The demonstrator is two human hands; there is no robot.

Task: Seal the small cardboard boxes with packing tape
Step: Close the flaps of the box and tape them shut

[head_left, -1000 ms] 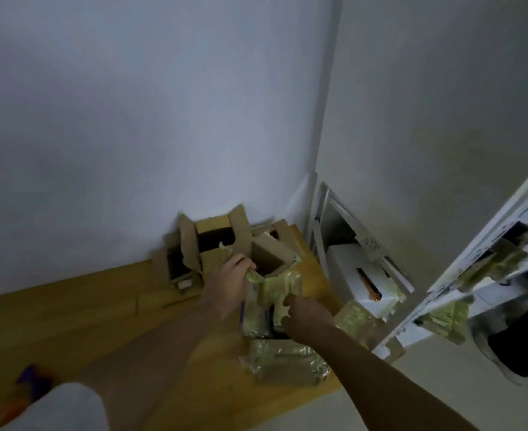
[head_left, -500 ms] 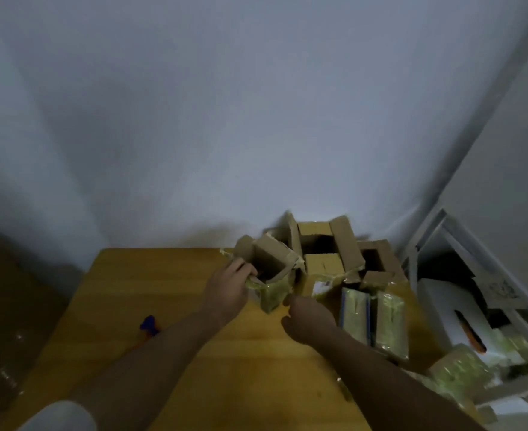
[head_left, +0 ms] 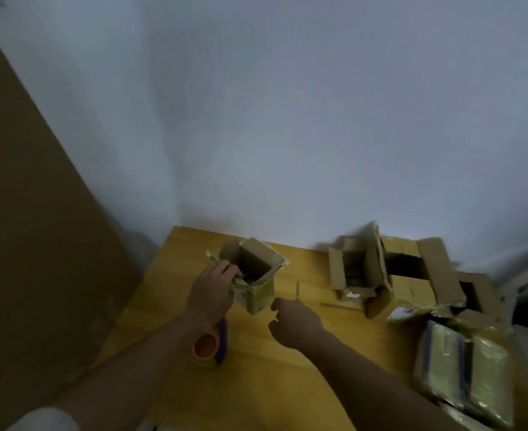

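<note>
Wooden table (head_left: 256, 384) abuts pale wall (head_left: 287, 119).

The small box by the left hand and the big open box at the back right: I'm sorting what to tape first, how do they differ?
The small box is gripped at its edge by the left hand; the big open box is untouched. The small box stands alone, while the big open box sits packed among other open boxes. The small box is clearly narrower. Both are brown cardboard with flaps open, unsealed, on the wooden table.

Both forearms are seen bare to the hands. A pale, whitish sleeve (head_left: 43, 419) is worn on the left upper arm.
</note>
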